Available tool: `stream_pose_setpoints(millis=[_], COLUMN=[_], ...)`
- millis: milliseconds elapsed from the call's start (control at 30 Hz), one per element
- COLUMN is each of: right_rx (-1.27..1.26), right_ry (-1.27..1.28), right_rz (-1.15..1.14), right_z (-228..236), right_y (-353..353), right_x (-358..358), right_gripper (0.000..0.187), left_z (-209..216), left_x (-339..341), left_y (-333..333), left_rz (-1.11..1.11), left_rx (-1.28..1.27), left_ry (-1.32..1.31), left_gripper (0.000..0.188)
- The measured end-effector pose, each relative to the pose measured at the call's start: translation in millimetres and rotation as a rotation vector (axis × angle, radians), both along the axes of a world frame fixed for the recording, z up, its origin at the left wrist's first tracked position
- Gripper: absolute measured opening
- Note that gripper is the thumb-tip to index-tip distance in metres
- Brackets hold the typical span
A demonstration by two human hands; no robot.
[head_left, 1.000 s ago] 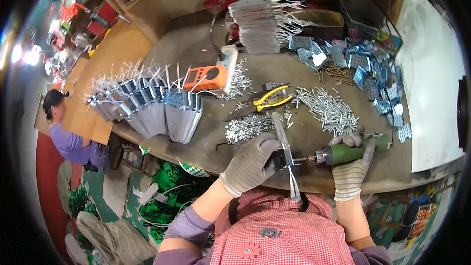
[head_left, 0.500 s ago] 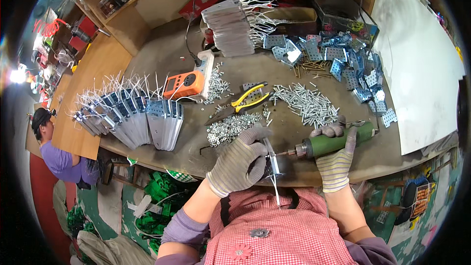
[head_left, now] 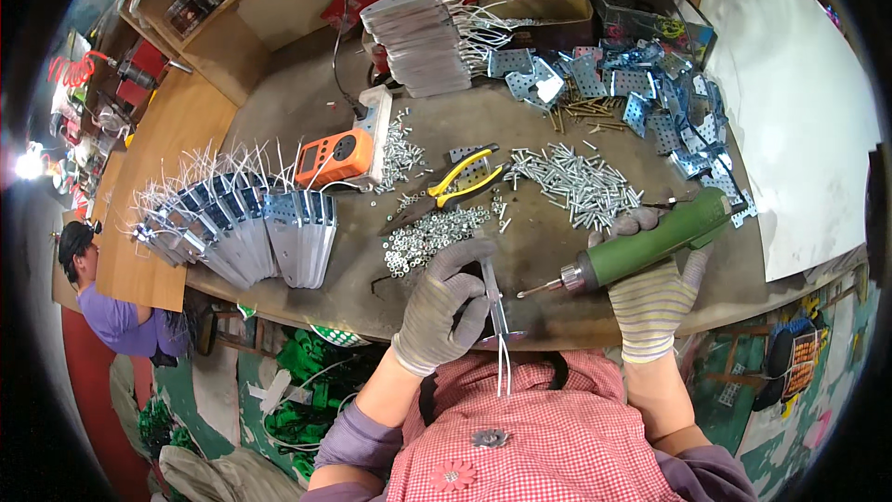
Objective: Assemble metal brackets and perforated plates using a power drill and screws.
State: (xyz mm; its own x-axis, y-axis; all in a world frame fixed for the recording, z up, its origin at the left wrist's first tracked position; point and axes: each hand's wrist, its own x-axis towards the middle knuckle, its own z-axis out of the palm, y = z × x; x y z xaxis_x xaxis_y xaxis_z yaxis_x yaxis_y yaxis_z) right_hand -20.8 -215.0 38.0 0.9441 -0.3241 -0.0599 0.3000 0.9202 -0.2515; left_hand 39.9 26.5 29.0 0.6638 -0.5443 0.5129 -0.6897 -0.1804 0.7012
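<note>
My left hand (head_left: 439, 307), in a striped grey glove, is closed on a thin metal plate (head_left: 493, 296) held on edge near the table's front. Two white wires (head_left: 504, 367) hang from its lower end. In my gloved right hand (head_left: 653, 302) lies a green electric screwdriver (head_left: 650, 246), its bit pointing left toward the plate. A small gap parts the bit's tip from the plate. Just beyond my left hand is a pile of small nuts (head_left: 423, 246), and beyond the screwdriver a heap of screws (head_left: 581, 188). Yellow-handled pliers (head_left: 455, 188) lie between the two.
Finished-looking plates with wires (head_left: 246, 228) fan out at the left. An orange meter (head_left: 333, 160) leans by a white power strip (head_left: 375, 125). Stacked grey plates (head_left: 418, 42) stand at the back, blue perforated brackets (head_left: 641, 98) to the right. A person (head_left: 116, 302) sits far left.
The screwdriver has drawn back to the right and tilted, its bit now apart from the plate. My left hand has turned the plate slightly, bringing both wires into sight.
</note>
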Motion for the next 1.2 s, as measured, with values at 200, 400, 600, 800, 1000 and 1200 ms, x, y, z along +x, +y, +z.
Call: stream_pose_setpoints(millis=[200, 400, 600, 800, 1000, 1200], right_rx=[0.089, 0.196, 0.185, 0.212, 0.179, 0.102], right_ry=[-0.118, -0.092, -0.032, -0.036, 0.002, -0.107], right_rz=[0.070, -0.005, 0.004, 0.012, 0.013, 0.043], right_z=[-4.1, -21.9, -19.2, -18.4, -19.0, -22.8], right_y=[9.0, 15.5, 17.7, 18.4, 18.6, 15.4], right_x=[5.7, 12.1, 11.1, 11.0, 13.1, 10.8], right_gripper=[0.067, 0.056, 0.045, 0.042, 0.040, 0.054], left_z=[-5.5, -5.9, -7.6, -5.3, -6.9, -8.2], left_x=[-3.5, -5.4, -5.5, -6.6, -11.3, -12.2], left_y=[-0.7, -5.0, -3.0, -5.2, -11.3, -12.7], left_rz=[0.048, 0.083, 0.093, 0.100, 0.138, 0.154], left_rx=[-0.069, -0.080, -0.036, -0.029, -0.035, -0.058], left_ry=[0.047, 0.143, 0.075, 0.074, 0.048, 0.138], left_gripper=[0.014, 0.021, 0.022, 0.023, 0.023, 0.017])
